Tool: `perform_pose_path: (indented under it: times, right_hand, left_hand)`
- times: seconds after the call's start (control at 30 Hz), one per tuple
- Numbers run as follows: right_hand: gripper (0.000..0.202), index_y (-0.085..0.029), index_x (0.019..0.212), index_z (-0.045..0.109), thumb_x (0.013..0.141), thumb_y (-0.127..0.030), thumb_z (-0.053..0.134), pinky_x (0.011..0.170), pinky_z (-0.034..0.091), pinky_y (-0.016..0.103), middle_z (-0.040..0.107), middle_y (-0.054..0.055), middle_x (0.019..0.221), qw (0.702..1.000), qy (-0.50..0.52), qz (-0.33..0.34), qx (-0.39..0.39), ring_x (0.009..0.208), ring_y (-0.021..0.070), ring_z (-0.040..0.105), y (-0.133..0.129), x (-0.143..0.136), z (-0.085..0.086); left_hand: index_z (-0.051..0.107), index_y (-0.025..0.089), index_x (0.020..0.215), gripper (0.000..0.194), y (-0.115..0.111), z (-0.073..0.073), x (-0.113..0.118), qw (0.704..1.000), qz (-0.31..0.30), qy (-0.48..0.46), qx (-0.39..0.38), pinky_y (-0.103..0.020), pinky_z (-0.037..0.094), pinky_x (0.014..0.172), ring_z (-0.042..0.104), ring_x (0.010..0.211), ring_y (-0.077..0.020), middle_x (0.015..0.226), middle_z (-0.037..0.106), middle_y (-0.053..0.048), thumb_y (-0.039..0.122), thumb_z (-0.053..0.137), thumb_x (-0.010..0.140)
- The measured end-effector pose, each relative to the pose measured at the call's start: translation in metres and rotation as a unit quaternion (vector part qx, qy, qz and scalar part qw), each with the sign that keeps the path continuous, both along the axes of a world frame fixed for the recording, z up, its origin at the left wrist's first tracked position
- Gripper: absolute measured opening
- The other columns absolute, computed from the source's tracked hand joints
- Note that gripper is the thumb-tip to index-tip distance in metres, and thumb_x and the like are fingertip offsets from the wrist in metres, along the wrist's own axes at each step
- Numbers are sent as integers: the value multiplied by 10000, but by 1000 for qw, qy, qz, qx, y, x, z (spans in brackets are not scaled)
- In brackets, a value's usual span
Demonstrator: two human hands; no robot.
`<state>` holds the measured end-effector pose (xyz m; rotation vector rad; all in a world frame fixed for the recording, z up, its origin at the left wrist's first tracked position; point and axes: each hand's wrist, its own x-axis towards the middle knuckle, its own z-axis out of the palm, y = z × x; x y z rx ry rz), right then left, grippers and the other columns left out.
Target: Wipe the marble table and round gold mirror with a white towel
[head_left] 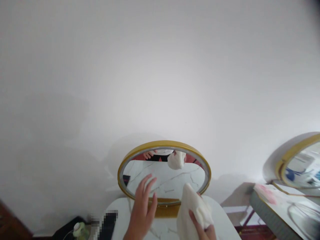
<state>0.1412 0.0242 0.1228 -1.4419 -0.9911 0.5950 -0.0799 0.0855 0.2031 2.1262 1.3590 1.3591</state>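
A gold-rimmed oval mirror (pixel 167 180) stands on the veined white table (pixel 220 215), partly blocked by the wide-spread left hand (pixel 142 210) and white cloth (pixel 187 204) (soft, bunched) gripped in the right hand (pixel 207 232).

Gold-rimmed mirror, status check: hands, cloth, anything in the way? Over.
Right hand gripping bunched white cloth. Left hand open, holding nothing, fingers toward the mirror; contact unclear. Left hand and cloth partly block the mirror's lower part in view.

Soft light falls on a pale wall (pixel 160 83) above reddish floor (pixel 258 232)
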Motion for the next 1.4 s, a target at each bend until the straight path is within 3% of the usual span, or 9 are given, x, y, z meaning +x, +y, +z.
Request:
perform_pose_path:
  times: [0.1,0.2,0.27,0.33,0.5,0.77,1.0,1.17,1.4]
  right_hand:
    - [715,-214,1389,313,770,-456,577,926,454,458,476,107,1324,978,-121,-36,166,1174,316,481,21,25,52]
    - [660,-266,1394,308,788,-309,567,998,358,530,335,104,1429,906,-319,-68,270,1269,331,367,40,38,105]
    - [652,-327,1392,305,795,-228,549,1026,295,566,286,73,1463,850,-435,-79,288,1315,336,291,52,40,135]
    - [690,-357,1397,287,784,-196,560,1045,238,586,236,55,1489,809,-517,-73,270,1337,344,240,65,36,159]
    - [789,-394,1408,236,732,-235,609,1054,121,629,209,17,1505,722,-657,-31,215,1350,374,175,92,7,191]
    - [735,-393,1418,195,782,-516,541,1031,32,673,181,4,1512,675,-692,44,254,1360,384,110,108,-45,209]
    - [651,-377,1392,287,809,-603,467,1026,12,691,233,-13,1497,642,-705,52,295,1359,366,127,122,-30,194]
    - [670,-371,1372,341,771,-595,537,1031,57,677,310,22,1467,676,-677,-13,292,1344,390,164,125,-3,174]
    - [736,-307,1371,360,716,-529,613,1027,167,621,231,78,1493,752,-601,-89,256,1334,411,181,119,24,154]
  left_hand:
    - [386,278,1351,450,28,73,-9,981,108,64,146,-476,276,1076,339,1296,-244,1405,373,-75,321,412,904]
    - [367,262,1352,422,59,115,-8,970,133,108,173,-438,308,1045,388,1247,-223,1335,438,-79,294,360,931]
    - [442,248,1280,357,80,124,-5,967,138,129,173,-406,358,987,447,1175,-212,1247,500,-75,293,329,944]
    - [539,232,1131,302,95,124,-3,963,153,149,164,-370,402,897,509,1061,-202,1122,558,-65,287,301,952]
    - [557,213,886,299,105,114,-1,948,187,205,154,-325,388,743,541,837,-196,838,596,-31,267,272,959]
    - [549,210,983,294,101,114,-4,941,179,236,164,-337,365,765,526,880,-205,909,602,-43,248,258,958]
    - [565,210,938,314,104,113,-3,947,181,207,168,-318,355,770,524,845,-189,855,597,-31,264,256,965]
    - [573,213,965,337,107,115,-1,946,194,195,170,-307,354,754,525,846,-188,856,598,-33,284,243,970]
    - [575,225,971,338,108,117,0,947,199,192,165,-312,348,752,524,846,-191,858,602,-32,294,244,969]
